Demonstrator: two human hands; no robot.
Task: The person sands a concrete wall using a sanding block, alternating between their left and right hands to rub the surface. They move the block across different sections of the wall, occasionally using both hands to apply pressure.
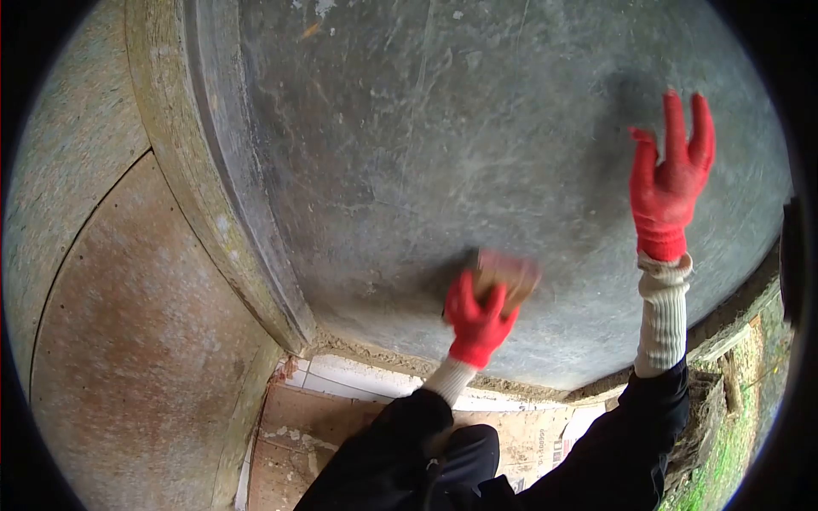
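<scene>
Red gloves cover both hands. My left hand (479,324) grips a brown rectangular block (509,274), blurred by motion, with the thumb and fingers around its lower left side. The block lies over the lower middle of a grey, scuffed wall surface (400,179), and whether it is a sanding block or a brush I cannot tell. Higher up at the right, my right hand (669,183) is open and holds nothing. Its fingers point upward, with a shadow on the grey surface beside them.
A worn wooden frame (192,145) borders the grey surface on the left, next to a brownish speckled panel (136,315). Below run white tiles (349,375) and a flattened cardboard sheet (532,434). Rough wood (703,417) and grass (724,468) show at lower right.
</scene>
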